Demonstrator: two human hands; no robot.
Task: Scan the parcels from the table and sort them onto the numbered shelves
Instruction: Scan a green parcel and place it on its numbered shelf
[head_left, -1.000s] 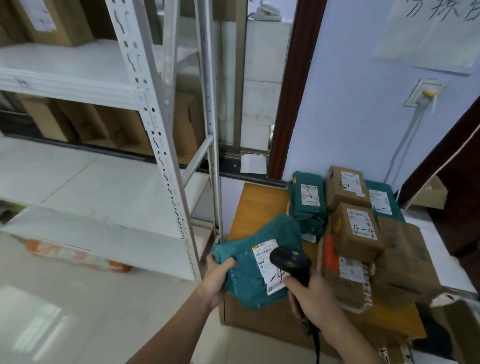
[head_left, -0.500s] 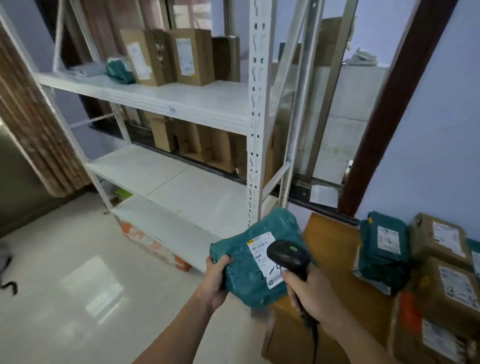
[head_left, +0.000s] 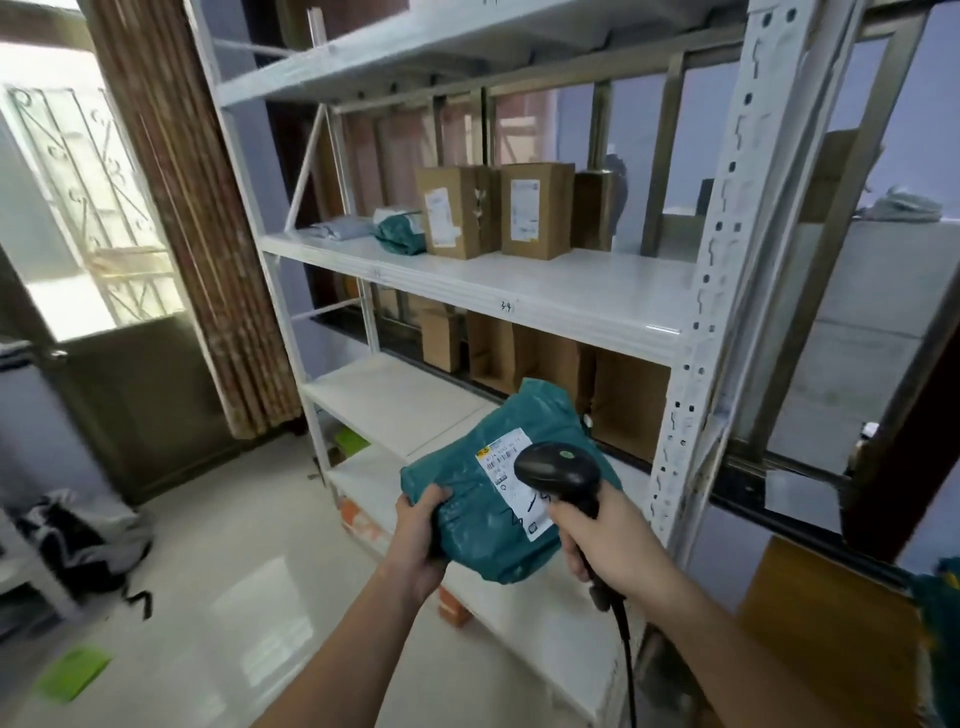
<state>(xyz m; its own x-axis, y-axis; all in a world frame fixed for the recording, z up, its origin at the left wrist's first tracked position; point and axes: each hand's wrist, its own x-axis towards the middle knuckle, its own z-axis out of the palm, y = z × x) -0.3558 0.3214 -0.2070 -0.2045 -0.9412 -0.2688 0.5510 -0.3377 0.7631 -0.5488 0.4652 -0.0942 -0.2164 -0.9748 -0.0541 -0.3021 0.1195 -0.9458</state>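
A person stands facing a white metal shelving unit (head_left: 545, 291), seen from a camera on their head. Both forearms reach forward from the bottom of the view, meeting at about 6 o'clock.

The left hand (head_left: 418, 535) is closed around the lower left edge of a soft teal parcel bag (head_left: 467, 499), thumb on top and fingers curled underneath. The bag is tilted so its white shipping label (head_left: 511, 488) faces up toward the person, probably so the barcode can be read and the handwritten marks checked.

The right hand (head_left: 597, 540) is wrapped tightly around the handle of a black barcode scanner (head_left: 558, 470). The scanner head hangs just over the right part of the label, covering some of it, which suits a scan at close range. Its cord (head_left: 626, 654) trails down toward 6 o'clock.

The parcel is in the air in front of the lower shelves, not resting on anything. At about 12 o'clock, a middle shelf carries two upright cardboard boxes (head_left: 498, 210) and a small teal bag (head_left: 400, 234) to their left, with bare space toward 2 o'clock. A small handwritten number (head_left: 506, 306) sits on that shelf's front edge; it is too small to read with confidence. At 4 o'clock, a corner of the wooden surface (head_left: 821, 623) shows.

Judging by the pose, the parcel is being scanned or checked before shelving.
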